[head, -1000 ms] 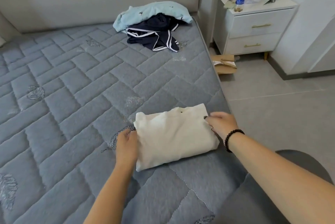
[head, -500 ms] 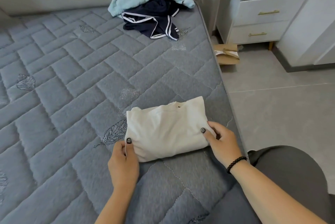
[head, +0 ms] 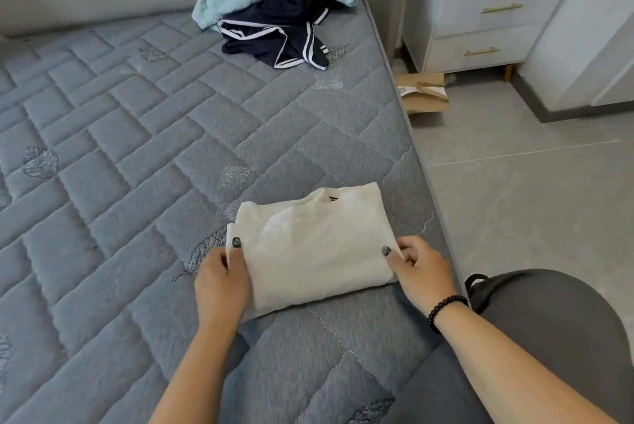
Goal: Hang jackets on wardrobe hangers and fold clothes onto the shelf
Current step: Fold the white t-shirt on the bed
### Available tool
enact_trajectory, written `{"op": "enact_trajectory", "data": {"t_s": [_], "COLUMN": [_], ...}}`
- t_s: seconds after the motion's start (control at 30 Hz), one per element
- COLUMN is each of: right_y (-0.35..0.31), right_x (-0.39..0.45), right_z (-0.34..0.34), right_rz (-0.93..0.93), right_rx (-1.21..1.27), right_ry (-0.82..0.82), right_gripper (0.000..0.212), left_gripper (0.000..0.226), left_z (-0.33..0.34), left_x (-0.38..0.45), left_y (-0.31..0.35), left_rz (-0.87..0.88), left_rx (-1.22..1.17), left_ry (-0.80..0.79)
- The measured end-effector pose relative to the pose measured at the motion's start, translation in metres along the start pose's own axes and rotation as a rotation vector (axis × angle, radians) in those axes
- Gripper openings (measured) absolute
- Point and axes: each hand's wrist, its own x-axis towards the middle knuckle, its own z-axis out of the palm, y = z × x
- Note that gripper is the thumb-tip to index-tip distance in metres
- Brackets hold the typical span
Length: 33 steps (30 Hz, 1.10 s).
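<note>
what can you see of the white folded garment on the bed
The white folded garment is cream-white, soft-looking knit or cotton, folded into a compact, roughly rectangular bundle. Its neckline with a small dark label shows at the far edge, and a diagonal fold line crosses the top layer. It lies flat on the grey quilted mattress, near the bed's right edge. The left hand grips its left end, thumb on top; the right hand grips its right end the same way. Nothing else touches it.
</note>
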Motion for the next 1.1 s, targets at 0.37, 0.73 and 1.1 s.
{"op": "enact_trajectory", "data": {"t_s": [0.37, 0.73, 1.1], "right_y": [-0.015, -0.061, -0.065], "right_x": [0.03, 0.094, 0.113], "right_z": [-0.014, 0.013, 0.02], "right_rz": [0.172, -0.463, -0.379], "right_rx": [0.138, -0.79, -0.331], "right_ry": [-0.107, -0.216, 0.084], "right_gripper": [0.043, 0.029, 0.013], "left_gripper": [0.029, 0.015, 0.018], "left_z": [0.007, 0.003, 0.017], "left_x": [0.019, 0.033, 0.055], "left_y": [-0.005, 0.022, 0.026], "left_rz": [-0.086, 0.064, 0.023], "left_rx": [-0.068, -0.257, -0.196], "left_ry": [-0.088, -0.026, 0.072]}}
